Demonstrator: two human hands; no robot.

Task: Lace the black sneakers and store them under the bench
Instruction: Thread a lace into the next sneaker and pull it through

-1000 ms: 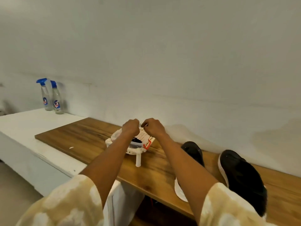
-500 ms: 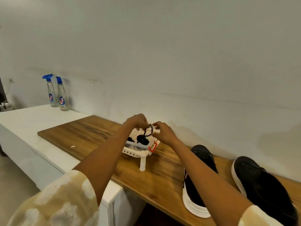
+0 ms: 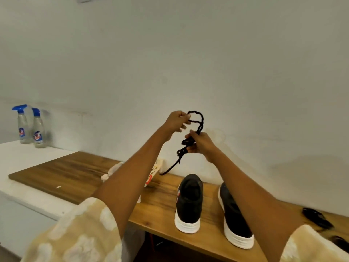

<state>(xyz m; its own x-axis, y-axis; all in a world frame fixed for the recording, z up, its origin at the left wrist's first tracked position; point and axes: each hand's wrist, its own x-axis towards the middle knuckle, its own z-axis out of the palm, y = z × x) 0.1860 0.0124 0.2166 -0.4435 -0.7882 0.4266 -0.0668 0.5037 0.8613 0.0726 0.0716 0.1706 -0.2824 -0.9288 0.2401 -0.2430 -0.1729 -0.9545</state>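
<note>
Sneakers (image 3: 189, 203) are sitting unlaced on the wooden bench (image 3: 56, 174), lower center of frame, long axes pointing at the wall, straight below my hands. I'm pinching the black lace (image 3: 196, 121) up high with my left hand (image 3: 176, 122), right hand (image 3: 201, 143) gripping its bunched middle, nearer the shoes. White wall behind.

A plain home utility corner: bare white wall (image 3: 188, 53), wooden bench top (image 3: 62, 173) at centre frame, two spray bottles (image 3: 31, 126) far left.
</note>
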